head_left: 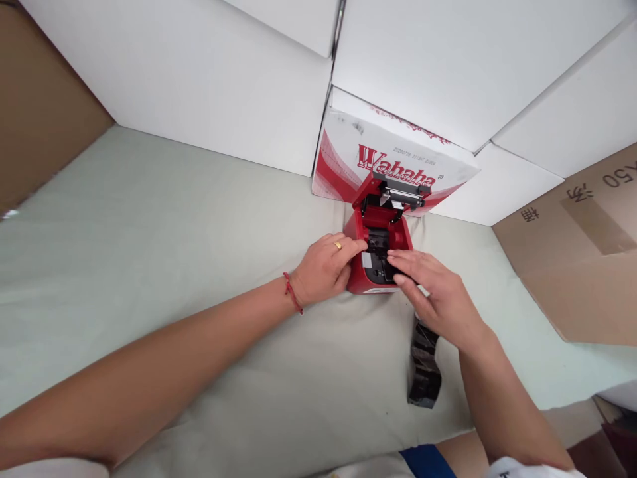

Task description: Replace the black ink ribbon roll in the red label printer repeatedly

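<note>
A red label printer stands on the pale cloth with its hinged lid raised. Black parts and a small light grey patch show inside its open compartment. My left hand is closed around the printer's left wall, with the index fingertip over the rim. From the right, my right hand reaches over the opposite rim. Its fingers are stretched out, the fingertips at the black interior and the thumb lower and apart; whether they press on a part is hidden. Below this hand lies a wavy, glossy black strip.
Behind the printer stands a white and red Wahaha carton, against large white boxes. Brown cardboard boxes flank the cloth-covered surface, one at left and one at right.
</note>
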`<state>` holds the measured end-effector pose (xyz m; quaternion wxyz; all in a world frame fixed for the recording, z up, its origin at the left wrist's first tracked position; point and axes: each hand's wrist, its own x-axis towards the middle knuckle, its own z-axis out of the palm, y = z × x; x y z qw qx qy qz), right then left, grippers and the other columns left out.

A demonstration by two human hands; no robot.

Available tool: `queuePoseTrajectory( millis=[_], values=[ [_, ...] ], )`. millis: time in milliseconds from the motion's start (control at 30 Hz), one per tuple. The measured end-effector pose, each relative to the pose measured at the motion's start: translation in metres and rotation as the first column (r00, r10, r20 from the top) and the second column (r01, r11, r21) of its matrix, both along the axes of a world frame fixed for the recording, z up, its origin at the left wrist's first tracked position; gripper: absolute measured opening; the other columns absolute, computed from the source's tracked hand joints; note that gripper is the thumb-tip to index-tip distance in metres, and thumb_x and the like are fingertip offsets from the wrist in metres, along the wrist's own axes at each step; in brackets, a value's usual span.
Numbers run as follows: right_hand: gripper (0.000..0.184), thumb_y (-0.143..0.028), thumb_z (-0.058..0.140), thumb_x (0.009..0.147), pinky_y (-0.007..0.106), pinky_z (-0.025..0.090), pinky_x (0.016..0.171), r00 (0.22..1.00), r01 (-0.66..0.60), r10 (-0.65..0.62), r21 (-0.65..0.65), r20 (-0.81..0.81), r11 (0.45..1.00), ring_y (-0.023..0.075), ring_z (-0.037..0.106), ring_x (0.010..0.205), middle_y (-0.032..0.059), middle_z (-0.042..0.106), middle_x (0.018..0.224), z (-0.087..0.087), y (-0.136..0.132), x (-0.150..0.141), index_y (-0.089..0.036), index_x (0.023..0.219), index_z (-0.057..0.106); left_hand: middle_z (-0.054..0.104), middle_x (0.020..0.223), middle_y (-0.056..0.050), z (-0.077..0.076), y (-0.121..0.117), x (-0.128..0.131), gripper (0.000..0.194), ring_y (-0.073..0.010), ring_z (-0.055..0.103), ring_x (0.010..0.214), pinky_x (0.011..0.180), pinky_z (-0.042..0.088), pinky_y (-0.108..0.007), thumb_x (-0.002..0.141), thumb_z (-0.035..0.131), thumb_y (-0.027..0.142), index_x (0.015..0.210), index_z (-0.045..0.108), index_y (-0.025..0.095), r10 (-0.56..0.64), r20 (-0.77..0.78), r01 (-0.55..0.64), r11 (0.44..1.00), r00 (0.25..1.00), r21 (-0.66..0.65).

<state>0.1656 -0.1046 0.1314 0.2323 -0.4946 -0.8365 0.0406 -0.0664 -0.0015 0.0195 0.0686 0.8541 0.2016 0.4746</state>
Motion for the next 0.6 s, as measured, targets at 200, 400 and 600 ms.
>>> queuePoseTrajectory(
  millis=[200,400,600],
  values=[
    [0.077,-0.02,0.066,0.109,0.059,0.052,0.13,0.987,-0.003,-0.011,0.089,0.158,0.996,0.0292,0.06,0.158,0.014,0.064,0.167,-0.023,-0.047,0.011,-0.032,0.179,0.036,0.073,0.109,-0.009,0.006,-0.007,0.001,0.051,-0.0266,0.068,0.104,0.089,0.059,-0.041,0.085,0.051,0.0,0.13,0.062,0.021,0.075,0.151,-0.086,0.994,0.986,0.063],
    [0.081,-0.024,0.065,0.108,0.063,0.051,0.13,0.986,0.037,-0.054,0.109,0.157,0.993,0.0316,0.053,0.162,0.0162,0.06,0.17,-0.037,-0.065,0.004,-0.031,0.181,0.031,0.082,0.122,-0.012,0.022,-0.038,0.008,0.038,-0.0268,0.073,0.132,0.113,0.056,-0.044,0.098,0.06,0.008,0.133,0.068,0.016,-0.084,0.155,0.041,0.963,0.984,0.266],
    [0.051,-0.025,0.063,0.11,0.059,0.046,0.135,0.997,-0.005,0.0,0.07,0.071,0.998,0.0275,0.068,0.149,0.013,0.073,0.157,-0.022,-0.056,0.013,-0.029,0.16,0.061,0.088,0.124,-0.007,0.022,-0.048,0.011,0.035,-0.0197,0.081,0.125,0.117,0.054,-0.039,0.106,0.057,0.013,0.138,0.068,0.019,-0.082,-0.007,0.081,0.961,0.997,0.266]
  ],
)
